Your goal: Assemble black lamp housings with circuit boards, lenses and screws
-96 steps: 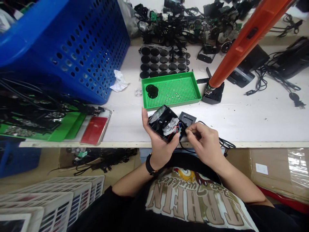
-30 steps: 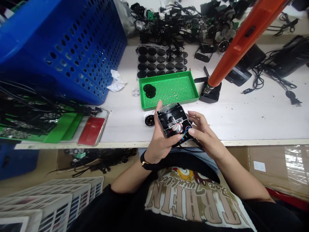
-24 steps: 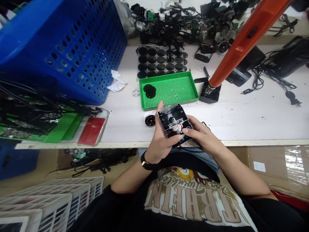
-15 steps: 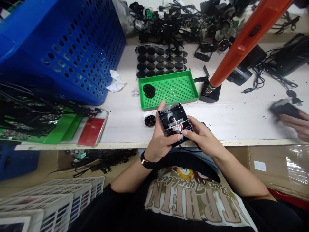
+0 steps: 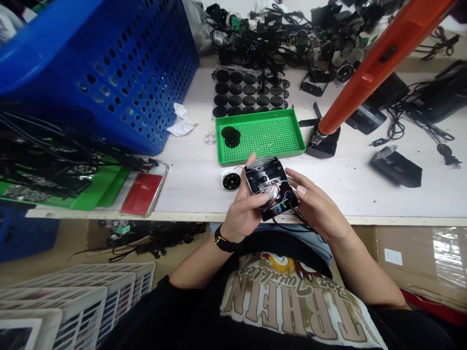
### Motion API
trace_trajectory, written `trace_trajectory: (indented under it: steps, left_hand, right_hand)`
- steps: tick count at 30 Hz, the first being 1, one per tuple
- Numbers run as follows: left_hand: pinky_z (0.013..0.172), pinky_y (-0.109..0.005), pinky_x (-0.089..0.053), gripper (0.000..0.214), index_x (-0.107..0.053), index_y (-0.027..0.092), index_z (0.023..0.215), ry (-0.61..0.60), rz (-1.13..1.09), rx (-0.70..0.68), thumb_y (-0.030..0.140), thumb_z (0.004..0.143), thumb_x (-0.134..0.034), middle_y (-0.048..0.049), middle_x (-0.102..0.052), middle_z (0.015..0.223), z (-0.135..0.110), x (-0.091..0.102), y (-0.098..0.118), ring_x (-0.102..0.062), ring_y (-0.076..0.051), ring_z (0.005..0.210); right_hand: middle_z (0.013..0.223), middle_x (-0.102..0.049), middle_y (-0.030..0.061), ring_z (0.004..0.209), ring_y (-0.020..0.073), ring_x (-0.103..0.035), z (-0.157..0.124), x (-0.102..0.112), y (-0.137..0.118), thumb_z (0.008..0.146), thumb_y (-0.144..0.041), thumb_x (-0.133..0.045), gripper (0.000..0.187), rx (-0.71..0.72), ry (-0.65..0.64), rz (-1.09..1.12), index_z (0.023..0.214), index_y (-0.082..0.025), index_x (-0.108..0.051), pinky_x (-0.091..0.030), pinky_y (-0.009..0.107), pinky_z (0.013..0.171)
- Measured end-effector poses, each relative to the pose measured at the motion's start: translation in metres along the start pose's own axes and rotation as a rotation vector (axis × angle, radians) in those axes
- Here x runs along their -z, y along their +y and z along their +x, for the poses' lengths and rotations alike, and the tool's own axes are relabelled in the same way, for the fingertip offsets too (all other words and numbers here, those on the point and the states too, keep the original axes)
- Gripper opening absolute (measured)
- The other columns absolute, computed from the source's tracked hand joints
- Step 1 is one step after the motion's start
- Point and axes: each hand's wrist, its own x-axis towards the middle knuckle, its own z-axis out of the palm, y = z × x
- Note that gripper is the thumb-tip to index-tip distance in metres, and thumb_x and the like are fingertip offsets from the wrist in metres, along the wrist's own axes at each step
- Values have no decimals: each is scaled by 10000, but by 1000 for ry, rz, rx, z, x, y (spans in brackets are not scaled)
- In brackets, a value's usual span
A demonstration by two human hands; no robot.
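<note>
My left hand (image 5: 243, 214) grips an open black device housing (image 5: 270, 171) by its left side, thumb lying across the inside. Red, blue and other thin wires, a silvery round part and a small circuit board (image 5: 280, 209) show within the housing. A black cable runs out from its lower right corner. Beside the right edge is my right hand (image 5: 319, 206), fingers apart and holding nothing; whether a fingertip touches the housing I cannot tell. Just left of the housing, on the table, lies a white round part with a black face (image 5: 231, 181).
Behind the housing stands a green perforated tray (image 5: 297, 126) with black discs and small screws. An orange power screwdriver (image 5: 368, 73) slants over another black housing (image 5: 324, 146). A blue basket (image 5: 120, 73) rises at left. Another black unit (image 5: 396, 165) lies at right.
My right thumb has come off the wires and my right hand has drawn away to the right. Another person's hand has let go of the black unit at right and left the view.
</note>
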Motion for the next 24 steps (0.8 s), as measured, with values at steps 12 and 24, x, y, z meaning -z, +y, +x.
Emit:
trace_trajectory:
  steps: [12, 24]
  left_hand:
    - [1144, -637, -486, 862, -320, 342, 1668, 75, -77, -116, 528, 876, -606, -81, -636, 1496, 2, -5, 8, -553, -393, 1446]
    - [1217, -525, -442, 603, -522, 276, 1560, 149, -222, -116, 474, 991, -518, -77, -690, 1446, 3, -13, 9, -553, -320, 1463]
  right_hand:
    - [1516, -598, 91, 1395, 280, -611, -22, 18, 12, 967, -314, -733, 455, 458, 230, -380, 1410, -337, -634, -572, 510, 1138]
    - [1559, -539, 117, 1478, 372, -512, -19, -5, 20, 893, -192, -784, 543, 922, 173, -888, 1405, -316, -653, -537, 623, 1134]
